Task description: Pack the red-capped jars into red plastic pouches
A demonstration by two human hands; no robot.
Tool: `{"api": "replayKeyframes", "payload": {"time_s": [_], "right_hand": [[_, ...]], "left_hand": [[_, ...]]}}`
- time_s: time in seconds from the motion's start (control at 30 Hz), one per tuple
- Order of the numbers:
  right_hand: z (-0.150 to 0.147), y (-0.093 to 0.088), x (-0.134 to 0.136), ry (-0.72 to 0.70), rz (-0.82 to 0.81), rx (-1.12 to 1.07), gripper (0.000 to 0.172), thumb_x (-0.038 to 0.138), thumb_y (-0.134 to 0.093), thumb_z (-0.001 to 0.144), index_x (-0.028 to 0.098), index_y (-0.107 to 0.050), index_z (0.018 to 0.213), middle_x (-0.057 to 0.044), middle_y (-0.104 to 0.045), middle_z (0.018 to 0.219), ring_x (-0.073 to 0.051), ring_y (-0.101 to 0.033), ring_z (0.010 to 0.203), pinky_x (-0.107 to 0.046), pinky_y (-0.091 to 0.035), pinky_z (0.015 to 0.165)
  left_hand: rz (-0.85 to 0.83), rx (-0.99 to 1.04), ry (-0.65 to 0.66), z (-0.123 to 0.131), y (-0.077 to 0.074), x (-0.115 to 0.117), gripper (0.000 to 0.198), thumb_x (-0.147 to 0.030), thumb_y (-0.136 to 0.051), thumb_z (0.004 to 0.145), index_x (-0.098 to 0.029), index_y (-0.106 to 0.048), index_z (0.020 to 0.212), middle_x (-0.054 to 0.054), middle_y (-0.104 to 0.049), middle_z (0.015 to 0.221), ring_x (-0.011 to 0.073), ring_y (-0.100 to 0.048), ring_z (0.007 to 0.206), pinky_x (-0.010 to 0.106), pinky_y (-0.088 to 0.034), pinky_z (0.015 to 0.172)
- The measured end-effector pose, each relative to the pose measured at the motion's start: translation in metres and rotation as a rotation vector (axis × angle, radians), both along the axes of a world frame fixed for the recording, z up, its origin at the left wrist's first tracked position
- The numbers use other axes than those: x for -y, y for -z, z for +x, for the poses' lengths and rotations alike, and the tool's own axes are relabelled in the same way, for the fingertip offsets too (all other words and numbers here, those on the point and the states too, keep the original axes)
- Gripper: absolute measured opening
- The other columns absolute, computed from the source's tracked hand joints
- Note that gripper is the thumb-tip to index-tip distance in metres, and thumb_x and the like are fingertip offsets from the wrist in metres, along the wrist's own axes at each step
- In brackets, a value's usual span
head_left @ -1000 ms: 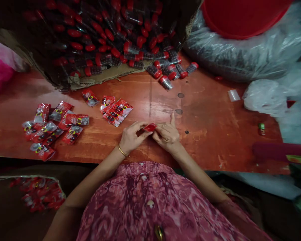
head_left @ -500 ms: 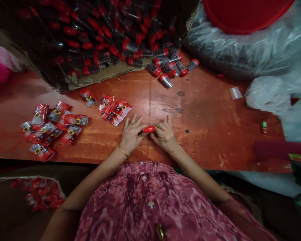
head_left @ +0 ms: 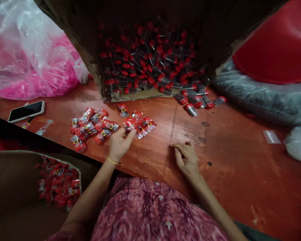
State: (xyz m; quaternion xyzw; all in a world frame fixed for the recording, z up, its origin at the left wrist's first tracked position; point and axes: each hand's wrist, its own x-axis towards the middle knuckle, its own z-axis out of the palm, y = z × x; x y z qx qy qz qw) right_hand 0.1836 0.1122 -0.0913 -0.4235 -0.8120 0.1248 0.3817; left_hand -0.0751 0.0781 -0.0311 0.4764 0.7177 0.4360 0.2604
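My left hand (head_left: 120, 144) is slightly blurred over the table, its thumb and fingers apart. Its fingertips are at the edge of a red printed packet (head_left: 130, 123), beside a small fan of flat red packets (head_left: 147, 125). Whether the fingertips touch the packet, I cannot tell. My right hand (head_left: 187, 158) rests on the table with its fingers curled in. Whatever those fingers hold, if anything, is hidden. To the left of my left hand lies a pile of filled red packets (head_left: 87, 129). One more packet (head_left: 122, 109) lies apart, near the box.
Ahead, a cardboard box (head_left: 140, 97) holds many red-capped clear tubes (head_left: 150, 68), several spilling onto the table (head_left: 240, 187). A phone (head_left: 26, 111) and a bag of pink pieces (head_left: 40, 80) are left. Below stands a carton of packets (head_left: 59, 182). A red tub (head_left: 276, 53) sits right.
My hands, together around a small red object before, have parted. The left has moved left to the red packets; the right stays on the table, curled. The red object is out of sight. The view has shifted left.
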Motion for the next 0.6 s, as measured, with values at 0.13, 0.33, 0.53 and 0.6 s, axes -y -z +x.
{"api": "replayKeyframes", "payload": {"time_s": [0.13,0.33,0.53,0.6], "right_hand": [[-0.004,0.002,-0.006,0.034,-0.026,-0.013,0.016,0.017,-0.046,0.085,0.021,-0.062,0.087,-0.003,-0.068,0.077,-0.017,-0.061,0.069,-0.046,-0.038,0.095],[-0.012,0.001,-0.023,0.034,0.021,0.023,0.017,0.018,-0.046,0.085,0.021,-0.062,0.087,-0.004,-0.069,0.078,-0.018,-0.062,0.071,-0.047,-0.038,0.094],[-0.019,-0.005,-0.04,0.025,0.041,0.103,0.017,0.018,-0.046,0.086,0.019,-0.062,0.087,-0.005,-0.069,0.08,-0.019,-0.063,0.074,-0.048,-0.037,0.094],[-0.019,-0.008,-0.047,0.023,0.041,0.122,0.018,0.019,-0.045,0.087,0.02,-0.063,0.088,-0.004,-0.069,0.081,-0.018,-0.063,0.075,-0.049,-0.035,0.096]], "left_hand": [[-0.352,-0.479,-0.264,-0.061,-0.026,-0.001,0.041,-0.047,-0.049,0.079,-0.013,-0.064,0.096,0.01,-0.068,0.072,0.0262,-0.065,0.075,0.036,-0.049,0.069],[-0.135,-0.812,-0.505,-0.07,-0.027,-0.028,0.068,-0.049,-0.049,0.079,-0.009,-0.04,0.133,0.026,-0.039,0.137,0.0411,-0.037,0.126,0.06,-0.025,0.1],[-0.003,-0.871,0.053,-0.061,0.012,-0.071,0.036,-0.035,-0.04,0.086,-0.021,-0.064,0.109,0.011,-0.049,0.135,0.0341,-0.027,0.134,0.058,-0.015,0.107],[-0.033,-0.892,0.037,-0.068,0.017,-0.075,0.035,-0.033,-0.04,0.086,-0.022,-0.065,0.108,0.012,-0.056,0.127,0.0354,-0.03,0.132,0.06,-0.015,0.105]]}}
